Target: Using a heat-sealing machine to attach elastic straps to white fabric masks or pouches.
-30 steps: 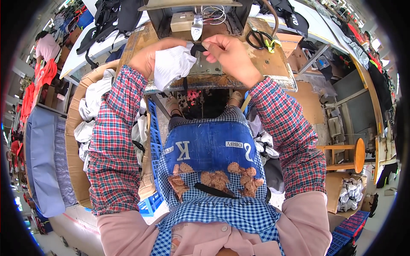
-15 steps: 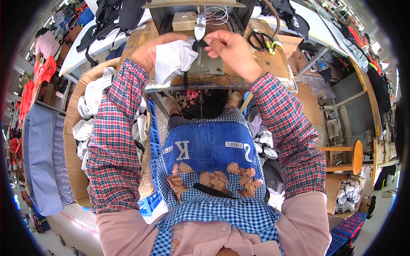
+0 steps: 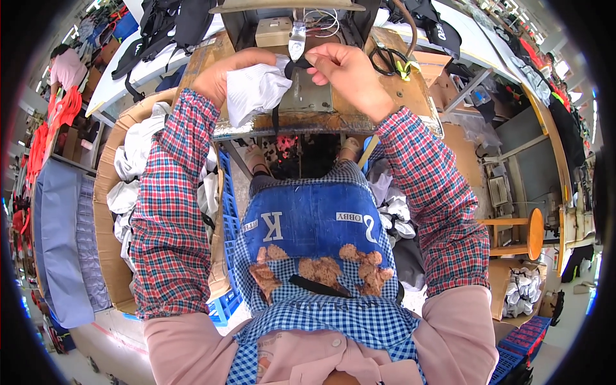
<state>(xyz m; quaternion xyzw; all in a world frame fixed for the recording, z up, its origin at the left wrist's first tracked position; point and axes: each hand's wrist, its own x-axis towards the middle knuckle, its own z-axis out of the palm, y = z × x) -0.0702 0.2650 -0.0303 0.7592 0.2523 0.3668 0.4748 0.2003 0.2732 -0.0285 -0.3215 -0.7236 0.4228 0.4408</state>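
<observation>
A white, finely striped cloth piece (image 3: 255,93) hangs from my left hand (image 3: 221,76), which is closed on it with the fingertips partly hidden behind the fabric. A narrow black strip dangles below the cloth, over the front edge of the worktable (image 3: 366,96). Just below the silver machine head (image 3: 296,48), a small black fabric piece (image 3: 296,67) joins the white cloth. My right hand (image 3: 350,72) pinches the right edge of that black piece between thumb and forefinger, its other fingers curled. Both hands are raised over the worn wooden top.
Black-handled scissors (image 3: 387,61) with a yellow-green tie lie right of the machine. At my left stands a large cardboard box (image 3: 106,212) of white cloth pieces, beside a blue crate (image 3: 230,224). A wooden stool (image 3: 534,234) and a smaller box of cloth (image 3: 497,292) are at right.
The whole view has shifted slightly left. My left hand and the white cloth have moved a little with it; both hands keep the same hold below the machine head.
</observation>
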